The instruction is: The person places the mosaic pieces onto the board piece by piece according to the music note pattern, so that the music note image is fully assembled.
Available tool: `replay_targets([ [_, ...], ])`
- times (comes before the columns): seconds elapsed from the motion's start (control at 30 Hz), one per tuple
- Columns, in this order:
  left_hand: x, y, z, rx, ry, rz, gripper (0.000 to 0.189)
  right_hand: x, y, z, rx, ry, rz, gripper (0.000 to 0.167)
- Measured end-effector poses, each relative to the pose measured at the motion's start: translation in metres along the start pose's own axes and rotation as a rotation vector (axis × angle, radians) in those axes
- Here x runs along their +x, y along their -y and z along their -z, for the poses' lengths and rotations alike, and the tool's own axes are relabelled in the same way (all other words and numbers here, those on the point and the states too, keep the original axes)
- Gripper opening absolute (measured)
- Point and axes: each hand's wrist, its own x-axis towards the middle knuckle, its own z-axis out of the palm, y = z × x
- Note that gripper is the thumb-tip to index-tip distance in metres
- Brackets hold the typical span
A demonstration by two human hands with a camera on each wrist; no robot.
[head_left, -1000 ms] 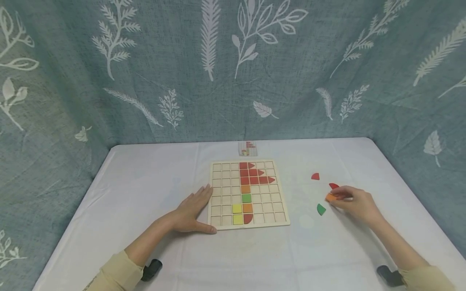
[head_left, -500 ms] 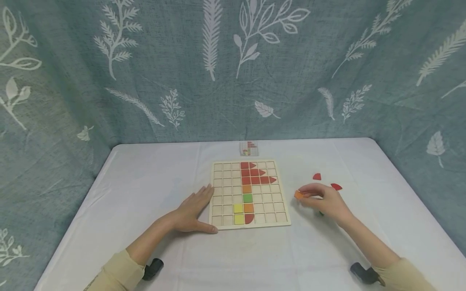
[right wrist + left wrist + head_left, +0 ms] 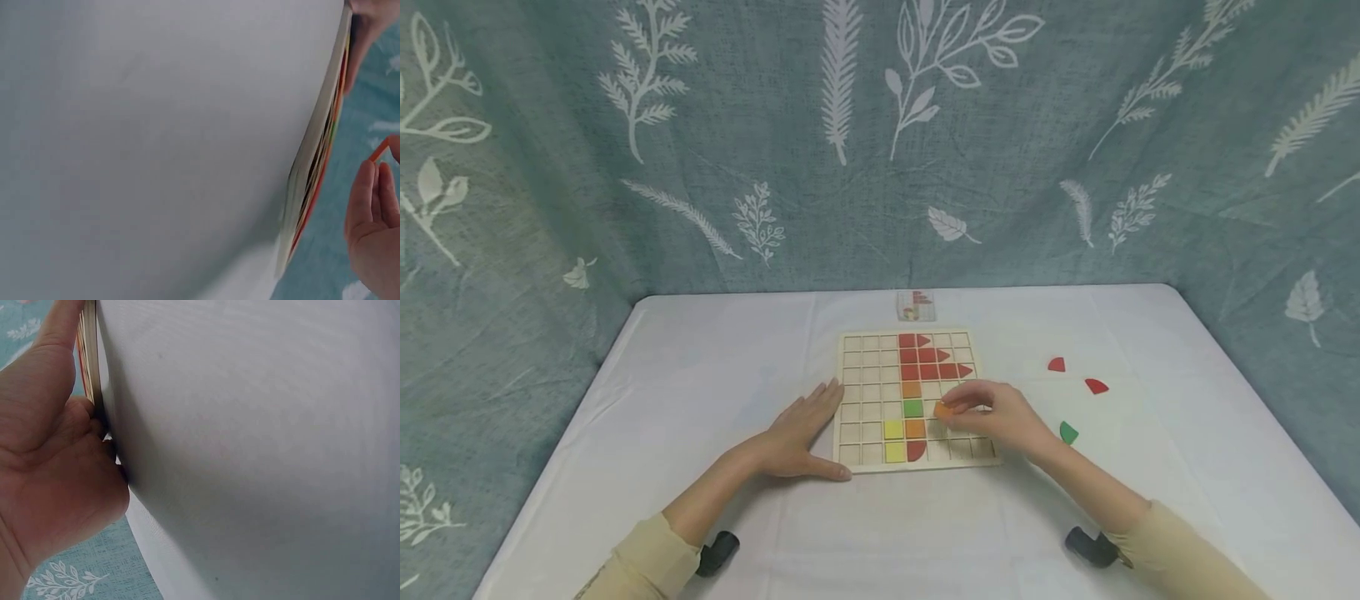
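A wooden grid board (image 3: 861, 362) lies mid-table, with red, orange, green and yellow tiles set in its cells. My right hand (image 3: 1003, 417) pinches an orange tile (image 3: 943, 410) between thumb and fingers, over the board just right of the green square (image 3: 913, 408). In the right wrist view the orange tile (image 3: 379, 150) shows edge-on at the fingertips. My left hand (image 3: 797, 433) rests at the board's left edge, fingers straight and thumb spread toward the near corner. The left wrist view shows that hand (image 3: 56, 444) against the board's side (image 3: 90, 356).
Right of the board lie two red quarter-round tiles, one (image 3: 1057, 365) farther back than the other (image 3: 1097, 386), and a green quarter-round tile (image 3: 1068, 432). A small pattern card (image 3: 916, 306) sits behind the board. A leaf-patterned curtain (image 3: 850, 208) hangs behind the white table.
My right hand has carried the orange tile leftward from the loose tiles at the right to above the board. My left hand has stayed at the board's edge.
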Motion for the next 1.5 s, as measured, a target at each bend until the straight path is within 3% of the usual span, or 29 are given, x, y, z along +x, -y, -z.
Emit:
replay_targets([
  [0.27, 0.003, 0.002, 0.001, 0.0, 0.014, -0.016, 0.121, 0.019, 0.018, -0.037, -0.04, 0.114, 0.087, 0.018],
  [0.43, 0.003, 0.002, 0.002, -0.008, 0.024, -0.028, 0.12, 0.032, 0.026, -0.054, -0.164, 0.148, 0.184, 0.02],
  [0.87, 0.004, 0.002, 0.001, 0.001, 0.026, -0.056, 0.118, 0.047, 0.031, -0.068, -0.353, 0.198, 0.352, 0.009],
  [1.0, 0.004, 0.002, 0.0, 0.005, 0.024, -0.046, 0.118, 0.044, 0.031, -0.064, -0.379, 0.199, 0.326, 0.007],
  [1.17, 0.004, 0.001, -0.002, 0.003, 0.019, -0.027, 0.12, 0.03, 0.029, -0.05, -0.265, 0.172, 0.218, 0.008],
  [1.3, 0.004, 0.003, -0.004, 0.015, 0.008, -0.012, 0.122, 0.015, 0.024, -0.032, -0.166, 0.127, 0.149, 0.008],
  [1.5, 0.002, 0.005, -0.004, 0.024, -0.002, 0.006, 0.123, -0.007, 0.0, 0.003, -0.146, 0.019, 0.062, 0.013],
])
